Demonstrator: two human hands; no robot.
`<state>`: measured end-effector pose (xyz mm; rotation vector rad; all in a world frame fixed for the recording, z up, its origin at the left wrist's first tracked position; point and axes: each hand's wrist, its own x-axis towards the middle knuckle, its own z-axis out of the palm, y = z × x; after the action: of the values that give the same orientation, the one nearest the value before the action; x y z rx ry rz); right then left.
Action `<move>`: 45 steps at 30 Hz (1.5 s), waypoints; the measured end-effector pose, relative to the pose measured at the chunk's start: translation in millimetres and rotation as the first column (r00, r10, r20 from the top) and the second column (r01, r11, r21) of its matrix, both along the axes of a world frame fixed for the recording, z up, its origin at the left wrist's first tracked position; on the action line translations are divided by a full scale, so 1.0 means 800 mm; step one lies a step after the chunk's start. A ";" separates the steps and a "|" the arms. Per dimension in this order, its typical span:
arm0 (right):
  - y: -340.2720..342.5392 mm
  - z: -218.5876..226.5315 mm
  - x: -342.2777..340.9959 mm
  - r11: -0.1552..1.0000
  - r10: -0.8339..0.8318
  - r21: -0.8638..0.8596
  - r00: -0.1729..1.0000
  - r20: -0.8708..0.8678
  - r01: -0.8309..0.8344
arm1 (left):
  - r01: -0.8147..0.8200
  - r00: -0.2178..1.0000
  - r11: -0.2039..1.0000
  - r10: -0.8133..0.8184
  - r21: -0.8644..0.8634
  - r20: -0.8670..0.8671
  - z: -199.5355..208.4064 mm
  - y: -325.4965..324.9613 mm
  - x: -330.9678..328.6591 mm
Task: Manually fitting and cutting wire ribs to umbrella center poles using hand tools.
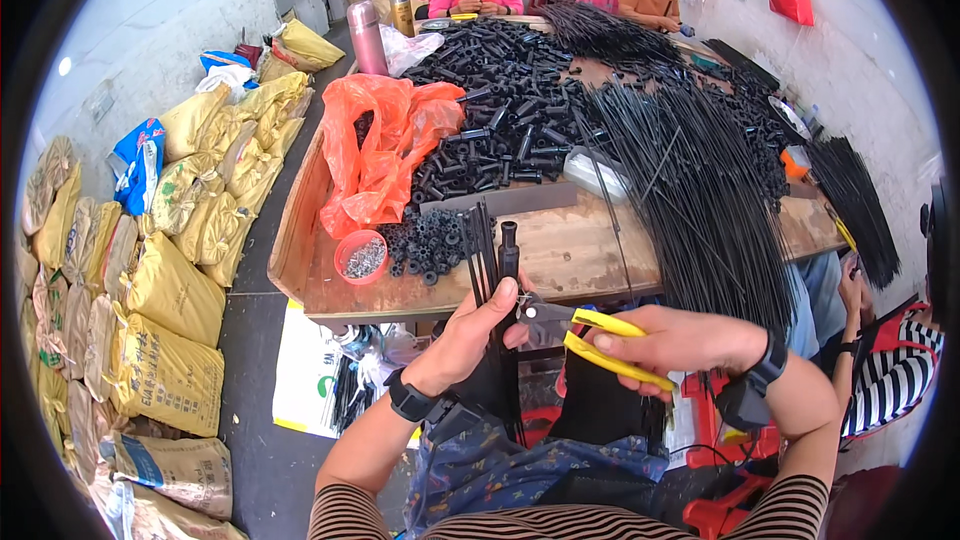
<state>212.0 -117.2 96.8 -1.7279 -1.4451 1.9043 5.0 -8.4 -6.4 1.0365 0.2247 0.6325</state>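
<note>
- While the left hand [466, 332] grasps a bundle of thin black rods [479, 258], a black tubular part [509, 252] stands upright just above its fingertips.
- The right hand [690, 340] is wrapped around the yellow-handled pliers [612, 326], whose dark head reaches to the left fingertips; whether the jaws bite on something, I cannot tell.
- For good work here, I think the left thumb should hold the rods firmly and remain clear of the jaws. The pliers are better kept level and squeezed evenly, because a twist could perhaps bend the thin rods.
- Beyond the hands, near the edge of the worktop [585, 245], lie small black rings [425, 248] and, beside them, a pink bowl [341, 260] with small metal pieces.
- Farther away are an orange plastic bag [375, 155], a heap of black tubular parts [495, 115] and, to the right, many long black rods [690, 210].
</note>
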 end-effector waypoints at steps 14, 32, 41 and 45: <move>-0.013 -0.028 -0.009 0.977 -0.020 0.211 0.982 0.189 -0.021 | -0.029 1.000 0.999 0.029 0.035 -0.011 -0.006 0.003 -0.004; -0.034 -0.076 -0.025 0.913 -0.208 0.349 0.977 -0.052 0.213 | -0.094 0.989 0.977 0.113 0.189 -0.093 -0.004 -0.006 0.009; -0.037 -0.093 -0.011 0.833 -0.158 0.544 0.986 0.057 0.102 | -0.208 0.971 0.960 0.226 0.186 -0.079 -0.008 -0.010 0.012; -0.032 -0.059 -0.013 0.829 -0.132 0.554 0.938 0.320 -0.072 | -0.223 0.966 0.956 0.243 0.189 -0.090 -0.006 -0.012 0.013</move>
<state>201.5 -142.5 49.3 -1.8045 -1.8417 1.0100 15.8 -18.0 -10.9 1.2300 0.3998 0.8197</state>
